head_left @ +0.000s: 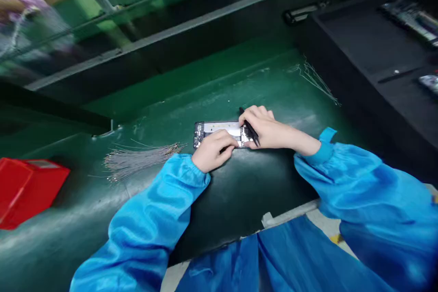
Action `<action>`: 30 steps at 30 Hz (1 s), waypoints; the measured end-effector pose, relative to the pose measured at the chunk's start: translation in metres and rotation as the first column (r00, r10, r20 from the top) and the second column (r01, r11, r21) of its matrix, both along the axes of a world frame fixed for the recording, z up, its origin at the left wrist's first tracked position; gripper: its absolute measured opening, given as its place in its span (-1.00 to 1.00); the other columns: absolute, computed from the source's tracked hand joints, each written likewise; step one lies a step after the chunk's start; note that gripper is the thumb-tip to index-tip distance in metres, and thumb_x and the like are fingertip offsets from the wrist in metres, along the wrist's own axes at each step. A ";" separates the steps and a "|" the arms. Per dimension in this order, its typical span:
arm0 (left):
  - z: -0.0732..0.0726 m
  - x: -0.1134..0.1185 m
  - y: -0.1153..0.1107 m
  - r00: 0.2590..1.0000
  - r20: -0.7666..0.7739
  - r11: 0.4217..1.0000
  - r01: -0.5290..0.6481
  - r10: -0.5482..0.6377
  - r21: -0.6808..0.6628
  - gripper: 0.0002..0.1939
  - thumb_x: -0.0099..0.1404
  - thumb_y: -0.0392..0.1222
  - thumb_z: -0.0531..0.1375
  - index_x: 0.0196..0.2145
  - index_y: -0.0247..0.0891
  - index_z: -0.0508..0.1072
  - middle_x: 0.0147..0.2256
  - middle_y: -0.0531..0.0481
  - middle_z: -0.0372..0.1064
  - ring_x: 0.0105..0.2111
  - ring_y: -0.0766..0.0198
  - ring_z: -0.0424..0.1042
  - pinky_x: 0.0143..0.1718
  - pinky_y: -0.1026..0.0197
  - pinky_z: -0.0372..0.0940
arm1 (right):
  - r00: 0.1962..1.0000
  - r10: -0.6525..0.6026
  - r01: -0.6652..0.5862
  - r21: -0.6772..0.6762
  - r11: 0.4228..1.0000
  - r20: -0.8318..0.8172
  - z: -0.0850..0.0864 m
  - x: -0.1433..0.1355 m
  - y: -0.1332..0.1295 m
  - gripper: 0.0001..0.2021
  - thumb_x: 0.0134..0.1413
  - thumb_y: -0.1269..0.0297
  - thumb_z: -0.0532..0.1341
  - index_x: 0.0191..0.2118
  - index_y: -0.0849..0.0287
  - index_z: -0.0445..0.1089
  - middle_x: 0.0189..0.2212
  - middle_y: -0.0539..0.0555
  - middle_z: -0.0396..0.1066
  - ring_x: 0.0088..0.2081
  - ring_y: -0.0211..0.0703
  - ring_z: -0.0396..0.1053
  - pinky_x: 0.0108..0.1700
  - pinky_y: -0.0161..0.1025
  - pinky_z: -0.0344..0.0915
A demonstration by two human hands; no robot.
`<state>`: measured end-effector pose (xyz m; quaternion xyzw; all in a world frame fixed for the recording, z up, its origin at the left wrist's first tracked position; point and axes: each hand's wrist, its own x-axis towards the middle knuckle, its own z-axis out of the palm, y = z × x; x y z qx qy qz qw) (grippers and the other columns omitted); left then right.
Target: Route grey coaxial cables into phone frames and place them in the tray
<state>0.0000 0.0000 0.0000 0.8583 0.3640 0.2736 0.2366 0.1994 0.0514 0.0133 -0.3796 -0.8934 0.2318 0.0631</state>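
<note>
The phone (pixel 219 126) lies flat on the bench (pixel 236 191), its long axis running left to right across the body. Both hands touch it, so neither is nearer: the left hand (pixel 212 151) comes over the phone's near long edge at the middle, and the right hand (pixel 267 130) is at its right end. The right hand is closed on black tweezers (pixel 252 128), which slant across that end. The left hand's fingers are curled, thumb and forefinger close together; whether they pinch anything, I cannot tell.

The phone looks opened up: a dark frame, a pale silvery strip along the middle, and small parts at both ends. To the phone's left is a fan of thin wires (pixel 140 160); farther left, a red box (pixel 30 189).
</note>
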 end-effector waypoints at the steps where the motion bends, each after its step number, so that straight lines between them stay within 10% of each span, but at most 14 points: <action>1: 0.000 0.000 0.000 1.000 -0.002 1.000 0.004 -0.004 -0.005 -0.84 0.18 -0.39 0.03 -0.35 -0.35 0.41 -0.42 -0.04 0.33 -0.37 0.31 0.30 -0.29 0.27 0.25 | 1.000 -0.001 0.001 -0.004 1.000 0.004 0.000 0.000 0.000 -0.61 -0.20 0.13 0.19 -0.19 0.09 0.12 -0.22 0.11 0.10 -0.21 0.00 0.05 -0.27 -0.20 0.00; 14: 0.001 0.001 0.000 0.999 0.001 0.999 0.044 -0.044 -0.008 -0.82 0.17 -0.40 0.03 -0.37 -0.30 0.42 -0.41 -0.03 0.32 -0.35 0.30 0.30 -0.26 0.25 0.25 | 0.986 -0.020 0.021 -0.004 1.000 0.165 0.008 -0.013 0.003 -0.58 -0.25 0.10 0.21 -0.20 0.08 0.14 -0.22 0.12 0.10 -0.21 0.03 0.05 -0.28 -0.18 -0.01; 30: 0.001 0.011 -0.002 0.986 -0.088 0.989 -0.143 0.140 -0.031 -0.89 0.10 -0.41 0.04 -0.45 -0.29 0.33 -0.49 0.05 0.20 -0.44 0.33 0.24 -0.38 0.31 0.19 | 0.953 0.285 -0.298 0.144 0.944 0.108 0.013 -0.011 0.013 -0.69 -0.02 0.09 0.16 -0.21 0.15 0.16 -0.20 0.15 0.17 -0.22 -0.03 0.08 -0.34 -0.24 -0.01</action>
